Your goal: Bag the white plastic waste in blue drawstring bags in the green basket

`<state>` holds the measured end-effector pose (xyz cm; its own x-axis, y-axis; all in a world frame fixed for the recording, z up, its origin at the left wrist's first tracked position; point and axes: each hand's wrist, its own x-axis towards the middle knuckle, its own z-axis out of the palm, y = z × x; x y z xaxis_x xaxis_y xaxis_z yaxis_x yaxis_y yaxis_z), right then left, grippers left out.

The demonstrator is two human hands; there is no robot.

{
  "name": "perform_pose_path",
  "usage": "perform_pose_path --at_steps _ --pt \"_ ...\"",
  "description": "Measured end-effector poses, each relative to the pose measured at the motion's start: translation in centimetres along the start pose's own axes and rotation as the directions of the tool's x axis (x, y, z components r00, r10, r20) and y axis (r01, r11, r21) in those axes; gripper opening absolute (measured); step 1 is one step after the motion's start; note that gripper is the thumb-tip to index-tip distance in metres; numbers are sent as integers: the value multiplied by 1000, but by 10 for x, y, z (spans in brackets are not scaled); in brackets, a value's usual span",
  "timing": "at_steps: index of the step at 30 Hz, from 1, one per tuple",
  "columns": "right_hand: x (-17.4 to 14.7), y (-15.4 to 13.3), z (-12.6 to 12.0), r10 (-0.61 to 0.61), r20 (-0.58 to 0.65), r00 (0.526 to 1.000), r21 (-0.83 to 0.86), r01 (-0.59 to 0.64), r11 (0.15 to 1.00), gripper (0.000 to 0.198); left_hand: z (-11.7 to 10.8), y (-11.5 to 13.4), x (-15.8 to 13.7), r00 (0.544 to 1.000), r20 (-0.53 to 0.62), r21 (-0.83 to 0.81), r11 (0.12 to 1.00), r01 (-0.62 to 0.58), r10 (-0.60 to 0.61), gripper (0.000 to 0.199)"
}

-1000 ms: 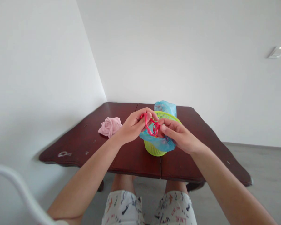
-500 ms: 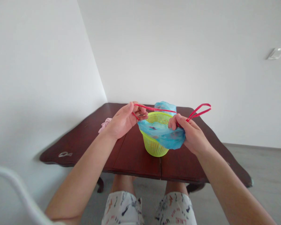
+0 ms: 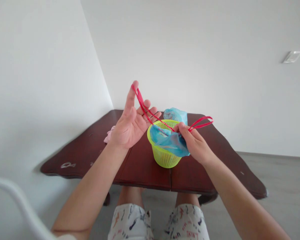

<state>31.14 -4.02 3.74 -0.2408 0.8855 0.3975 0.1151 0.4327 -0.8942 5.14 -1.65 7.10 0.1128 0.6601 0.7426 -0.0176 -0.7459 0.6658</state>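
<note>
Plain white walls [image 3: 190, 60] meet in a corner behind a dark reddish-brown table [image 3: 145, 173]. At the left, a pink cloth [image 3: 109, 135] lies on the tabletop, partly hidden by the left hand [image 3: 130, 128]. That hand shows its palm, fingers spread and none closed; a loop of red drawstring [image 3: 140, 97] hangs on its one raised finger. From there two strands slope down to the right, the cord's long axis running diagonally to a gathered blue bag [image 3: 171, 143]. The bag lies across the mouth and near rim of an upright yellow-green basket [image 3: 166, 160], its longer side going left to right and dipping rightward. Behind stands a second blue bag [image 3: 176, 115]. The right hand [image 3: 195, 141] pinches the drawstring at the bag's right side; whether it also traps the plastic edge is unclear from this angle. Beyond it, the drawstring's other loop points right and slightly upward. Sound practice, in this inspector's judgement: keep the right pinch firm and draw the left loop evenly along its strands, as a jerk could tear the film.
</note>
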Motion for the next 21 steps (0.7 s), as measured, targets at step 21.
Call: perform_pose_path --at_steps 21 --pt "27 -10 22 45 121 992 -775 66 628 29 42 -5 -1 931 357 315 948 -45 -74 47"
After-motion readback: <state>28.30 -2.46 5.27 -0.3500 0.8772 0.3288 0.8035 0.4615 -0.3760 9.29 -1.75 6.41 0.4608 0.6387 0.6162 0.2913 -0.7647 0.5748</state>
